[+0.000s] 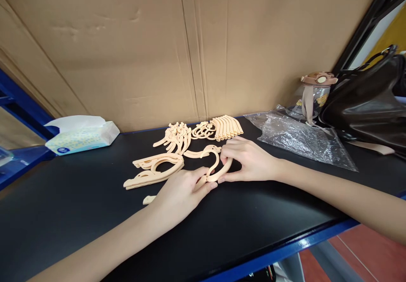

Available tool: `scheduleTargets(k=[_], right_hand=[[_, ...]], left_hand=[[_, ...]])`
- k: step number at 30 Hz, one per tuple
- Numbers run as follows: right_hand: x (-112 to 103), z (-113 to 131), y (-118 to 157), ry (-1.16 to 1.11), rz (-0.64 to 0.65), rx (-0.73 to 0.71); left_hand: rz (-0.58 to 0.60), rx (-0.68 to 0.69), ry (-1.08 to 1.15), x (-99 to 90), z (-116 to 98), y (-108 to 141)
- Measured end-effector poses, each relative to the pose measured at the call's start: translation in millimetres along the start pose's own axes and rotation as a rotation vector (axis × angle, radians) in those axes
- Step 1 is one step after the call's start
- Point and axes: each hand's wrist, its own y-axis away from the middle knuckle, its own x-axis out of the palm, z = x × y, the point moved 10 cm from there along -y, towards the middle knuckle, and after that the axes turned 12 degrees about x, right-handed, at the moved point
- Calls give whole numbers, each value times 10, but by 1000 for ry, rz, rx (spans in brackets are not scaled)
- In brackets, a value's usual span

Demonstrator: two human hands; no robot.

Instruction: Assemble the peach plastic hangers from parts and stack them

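Two hands meet mid-desk (79, 214) on one peach plastic hook piece (218, 172). Far left sits a tissue pack (80, 138). Next, the left hand (180, 193) lies palm-down, forearm flat, fingers (203, 184) pinching the piece's lower end. Stacks of the same hanger parts (158, 170) lie just behind. The right hand (250, 161) comes in from the right, fingers curled around the curve. Past it: a clear plastic bag (301, 140), a bottle (314, 95), a dark handbag (368, 104).
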Motion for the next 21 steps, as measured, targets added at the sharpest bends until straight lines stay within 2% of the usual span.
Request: scheduleTargets(k=[9,15,21], right_hand=[[-114,17,15,83,-123,-32],[-109,8,0,97,-110,-8],[-50,-36,-8,26,-38,29]], left_hand=[[-9,15,57,3,30,-14],[-17,56,22,-9,-7,-26],[-4,75,18,-4,-27,-26]])
